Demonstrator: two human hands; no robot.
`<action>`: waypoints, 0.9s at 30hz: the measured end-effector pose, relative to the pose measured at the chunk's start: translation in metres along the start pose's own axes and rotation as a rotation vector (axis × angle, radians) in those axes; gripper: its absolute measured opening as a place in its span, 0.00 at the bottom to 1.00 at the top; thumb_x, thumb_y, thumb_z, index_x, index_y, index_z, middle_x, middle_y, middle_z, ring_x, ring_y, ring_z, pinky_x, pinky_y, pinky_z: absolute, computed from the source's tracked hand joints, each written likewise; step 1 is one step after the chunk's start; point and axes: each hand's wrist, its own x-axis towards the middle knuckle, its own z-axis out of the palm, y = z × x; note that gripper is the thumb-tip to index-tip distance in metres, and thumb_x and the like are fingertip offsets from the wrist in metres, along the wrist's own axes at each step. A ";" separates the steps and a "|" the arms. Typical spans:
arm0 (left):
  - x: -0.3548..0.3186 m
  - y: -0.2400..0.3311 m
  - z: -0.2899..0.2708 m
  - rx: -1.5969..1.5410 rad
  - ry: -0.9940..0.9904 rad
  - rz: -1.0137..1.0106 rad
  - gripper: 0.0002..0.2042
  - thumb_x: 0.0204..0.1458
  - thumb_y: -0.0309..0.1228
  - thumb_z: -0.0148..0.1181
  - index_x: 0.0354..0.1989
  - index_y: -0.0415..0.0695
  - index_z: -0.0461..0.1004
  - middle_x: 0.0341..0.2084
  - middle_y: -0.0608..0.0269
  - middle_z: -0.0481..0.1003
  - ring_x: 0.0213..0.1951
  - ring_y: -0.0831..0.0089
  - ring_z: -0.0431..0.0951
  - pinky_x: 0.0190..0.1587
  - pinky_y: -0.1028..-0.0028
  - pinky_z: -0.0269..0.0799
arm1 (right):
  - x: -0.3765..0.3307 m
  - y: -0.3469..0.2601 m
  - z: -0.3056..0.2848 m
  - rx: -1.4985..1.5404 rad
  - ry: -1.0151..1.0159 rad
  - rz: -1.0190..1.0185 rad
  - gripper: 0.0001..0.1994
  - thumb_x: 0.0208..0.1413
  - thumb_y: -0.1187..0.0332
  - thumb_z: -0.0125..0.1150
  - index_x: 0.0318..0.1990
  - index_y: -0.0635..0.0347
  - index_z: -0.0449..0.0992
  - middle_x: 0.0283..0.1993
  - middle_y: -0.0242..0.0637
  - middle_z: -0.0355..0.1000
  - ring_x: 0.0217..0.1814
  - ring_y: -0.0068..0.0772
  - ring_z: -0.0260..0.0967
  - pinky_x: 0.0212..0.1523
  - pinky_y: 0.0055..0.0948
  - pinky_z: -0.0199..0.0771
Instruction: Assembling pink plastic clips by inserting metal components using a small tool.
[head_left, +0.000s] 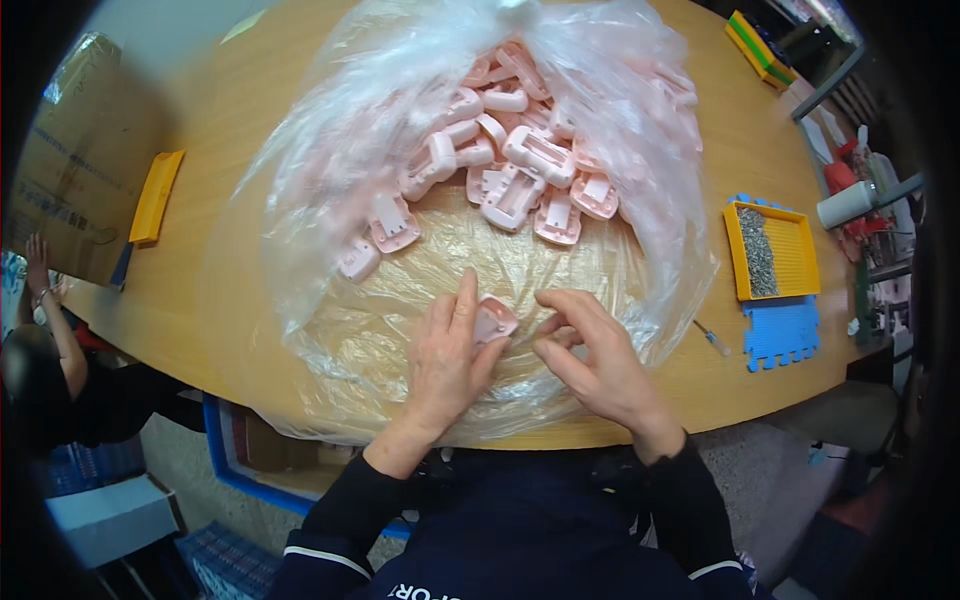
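My left hand (448,345) is closed around a small pale pink plastic shell (493,320), its hollow side partly showing between the thumb and fingers. Just right of it, my right hand (595,355) hovers with bent fingers and the thumb apart from the index finger; nothing shows in it. Both hands are over a clear plastic bag (370,345) spread on the table. Beyond them, a heap of similar pink shells (512,195) spills from the bag's mouth.
At the right, a yellow tray (797,255) of small metal pieces (757,250) sits on a blue foam mat (780,332), near a small screwdriver (712,338). A yellow bin (157,197) and cardboard box (80,150) stand left. Another person's arm (60,320) shows at the far left.
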 end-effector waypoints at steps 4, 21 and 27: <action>-0.018 -0.024 -0.010 -0.654 0.195 -0.196 0.32 0.45 0.33 0.67 0.58 0.37 0.62 0.40 0.51 0.70 0.41 0.58 0.72 0.43 0.65 0.70 | 0.018 -0.006 0.062 0.281 -0.065 0.125 0.17 0.59 0.70 0.52 0.54 0.68 0.66 0.48 0.39 0.70 0.50 0.28 0.67 0.50 0.27 0.69; -0.029 -0.048 -0.004 -1.020 -0.066 -0.206 0.13 0.57 0.30 0.55 0.48 0.40 0.68 0.33 0.66 0.74 0.35 0.81 0.73 0.38 0.79 0.71 | 0.015 0.042 0.079 0.516 -0.066 0.193 0.12 0.62 0.67 0.51 0.48 0.64 0.71 0.43 0.35 0.73 0.43 0.25 0.72 0.44 0.23 0.73; -0.046 -0.034 0.008 -1.130 0.066 -0.218 0.12 0.56 0.32 0.56 0.46 0.41 0.70 0.31 0.68 0.74 0.34 0.83 0.73 0.38 0.80 0.71 | 0.002 0.021 0.083 0.421 -0.033 0.093 0.10 0.60 0.69 0.51 0.43 0.66 0.73 0.39 0.38 0.74 0.39 0.23 0.71 0.41 0.21 0.72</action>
